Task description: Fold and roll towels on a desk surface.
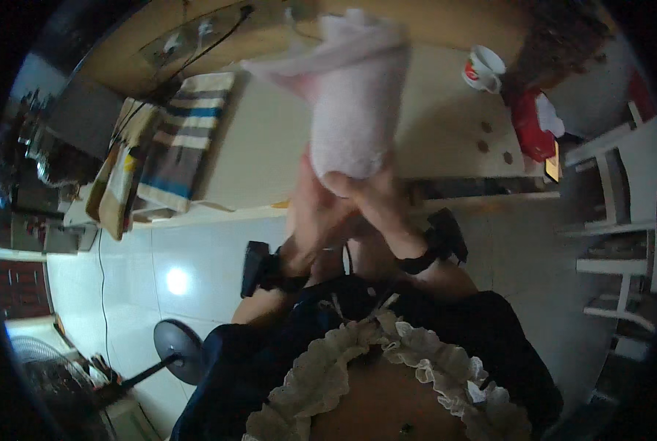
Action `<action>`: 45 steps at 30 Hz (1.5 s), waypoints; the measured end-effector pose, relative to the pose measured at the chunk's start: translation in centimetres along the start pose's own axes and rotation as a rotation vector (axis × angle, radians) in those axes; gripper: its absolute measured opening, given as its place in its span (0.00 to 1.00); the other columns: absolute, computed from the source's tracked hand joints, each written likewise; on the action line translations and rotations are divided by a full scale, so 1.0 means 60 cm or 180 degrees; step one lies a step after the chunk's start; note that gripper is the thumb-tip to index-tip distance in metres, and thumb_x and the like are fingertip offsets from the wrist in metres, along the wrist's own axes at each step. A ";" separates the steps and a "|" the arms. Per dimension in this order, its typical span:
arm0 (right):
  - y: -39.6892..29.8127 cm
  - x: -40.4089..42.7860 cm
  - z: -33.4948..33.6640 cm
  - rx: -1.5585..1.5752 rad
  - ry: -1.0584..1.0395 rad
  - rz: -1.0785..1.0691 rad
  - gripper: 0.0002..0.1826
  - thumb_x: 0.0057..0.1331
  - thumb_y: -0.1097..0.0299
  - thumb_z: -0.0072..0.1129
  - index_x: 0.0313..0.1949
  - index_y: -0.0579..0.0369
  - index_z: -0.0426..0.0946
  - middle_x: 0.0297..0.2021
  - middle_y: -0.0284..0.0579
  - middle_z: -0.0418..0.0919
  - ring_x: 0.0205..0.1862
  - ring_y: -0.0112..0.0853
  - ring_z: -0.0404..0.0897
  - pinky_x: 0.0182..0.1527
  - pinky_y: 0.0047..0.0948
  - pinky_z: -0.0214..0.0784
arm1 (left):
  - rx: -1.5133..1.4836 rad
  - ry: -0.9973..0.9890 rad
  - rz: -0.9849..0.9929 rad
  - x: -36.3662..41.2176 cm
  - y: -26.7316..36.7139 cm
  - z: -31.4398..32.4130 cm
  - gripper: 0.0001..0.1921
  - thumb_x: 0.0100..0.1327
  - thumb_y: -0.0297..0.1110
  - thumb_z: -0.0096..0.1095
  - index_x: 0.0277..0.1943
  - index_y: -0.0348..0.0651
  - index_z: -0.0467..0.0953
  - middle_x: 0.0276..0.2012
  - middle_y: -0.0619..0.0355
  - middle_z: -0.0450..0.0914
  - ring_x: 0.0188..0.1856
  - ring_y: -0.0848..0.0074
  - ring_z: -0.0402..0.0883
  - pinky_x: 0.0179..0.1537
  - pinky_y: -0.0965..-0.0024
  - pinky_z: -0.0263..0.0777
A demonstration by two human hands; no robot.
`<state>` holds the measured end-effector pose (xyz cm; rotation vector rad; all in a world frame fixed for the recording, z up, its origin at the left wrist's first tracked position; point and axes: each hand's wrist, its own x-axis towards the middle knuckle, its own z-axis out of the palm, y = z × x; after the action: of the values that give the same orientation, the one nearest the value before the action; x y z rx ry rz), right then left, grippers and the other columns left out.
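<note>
A pale pink towel [356, 110], folded and blurred, is held up over the table in front of me. My left hand [316, 201] grips its near end from the left side, its fingers partly hidden behind the cloth. On the right, my right hand [380, 201] holds the same end, with the thumb lying over the near edge. One loose flap of the towel sticks out to the upper left. Both wrists carry black strapped devices.
On the table [262, 149], striped folded towels [187, 138] lie left, near a black cable. A white mug [483, 69], a red tissue box [532, 127] and a phone [552, 165] are at right. White chairs [615, 267] stand right; a fan [179, 353] stands lower left.
</note>
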<state>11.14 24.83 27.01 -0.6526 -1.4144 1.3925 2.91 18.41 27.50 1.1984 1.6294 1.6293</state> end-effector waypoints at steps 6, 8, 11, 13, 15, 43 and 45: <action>-0.067 0.027 -0.044 0.1324 -0.0744 0.1559 0.38 0.49 0.60 0.65 0.56 0.62 0.59 0.48 0.47 0.69 0.49 0.36 0.71 0.51 0.34 0.64 | -0.0900 -0.0914 -0.0283 -0.005 0.036 -0.035 0.47 0.46 0.42 0.70 0.64 0.32 0.49 0.57 0.45 0.66 0.58 0.64 0.67 0.56 0.65 0.63; -0.087 0.016 -0.036 0.2219 -0.0969 0.2406 0.34 0.52 0.58 0.62 0.54 0.61 0.62 0.47 0.46 0.70 0.47 0.35 0.72 0.49 0.33 0.65 | -0.2645 -0.1310 -0.1108 -0.020 0.041 -0.056 0.44 0.48 0.43 0.68 0.63 0.29 0.53 0.56 0.45 0.68 0.57 0.64 0.69 0.56 0.65 0.64; -0.069 0.007 -0.017 0.1664 -0.1107 0.1712 0.30 0.56 0.56 0.58 0.54 0.61 0.63 0.48 0.45 0.71 0.48 0.33 0.71 0.49 0.31 0.65 | -0.3340 -0.1250 -0.1612 -0.055 0.031 -0.072 0.42 0.47 0.43 0.67 0.62 0.34 0.55 0.56 0.47 0.68 0.56 0.64 0.70 0.59 0.64 0.62; -0.060 0.017 -0.010 0.0978 -0.1242 0.1328 0.32 0.56 0.55 0.59 0.55 0.62 0.62 0.49 0.46 0.70 0.50 0.34 0.70 0.51 0.31 0.63 | -0.3549 -0.1270 -0.1680 -0.071 0.047 -0.076 0.42 0.49 0.41 0.65 0.65 0.38 0.52 0.58 0.48 0.66 0.58 0.65 0.69 0.61 0.63 0.60; -0.039 0.041 -0.018 0.0110 -0.1523 0.1094 0.36 0.56 0.54 0.60 0.57 0.62 0.58 0.51 0.48 0.68 0.52 0.35 0.68 0.53 0.32 0.62 | -0.3085 -0.0925 -0.1793 -0.076 0.037 -0.077 0.42 0.49 0.39 0.66 0.65 0.39 0.52 0.56 0.50 0.67 0.56 0.65 0.69 0.58 0.60 0.63; -0.079 0.018 -0.003 -0.0078 -0.0745 0.0527 0.28 0.47 0.65 0.61 0.48 0.58 0.64 0.41 0.41 0.71 0.43 0.30 0.71 0.49 0.31 0.63 | 0.0256 -0.0964 -0.0643 -0.063 -0.059 -0.060 0.34 0.42 0.33 0.73 0.55 0.38 0.66 0.48 0.53 0.74 0.51 0.69 0.72 0.51 0.68 0.66; -0.082 0.008 -0.001 0.0211 -0.0823 0.0562 0.28 0.47 0.67 0.62 0.48 0.59 0.64 0.41 0.40 0.71 0.44 0.30 0.70 0.49 0.31 0.63 | 0.0458 -0.0939 -0.0449 -0.070 -0.071 -0.059 0.29 0.44 0.34 0.71 0.51 0.39 0.70 0.44 0.52 0.76 0.48 0.68 0.75 0.49 0.67 0.68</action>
<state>12.31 24.35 31.77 -0.5809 -1.5328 1.7048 0.91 13.58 22.90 1.2942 1.6202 1.2023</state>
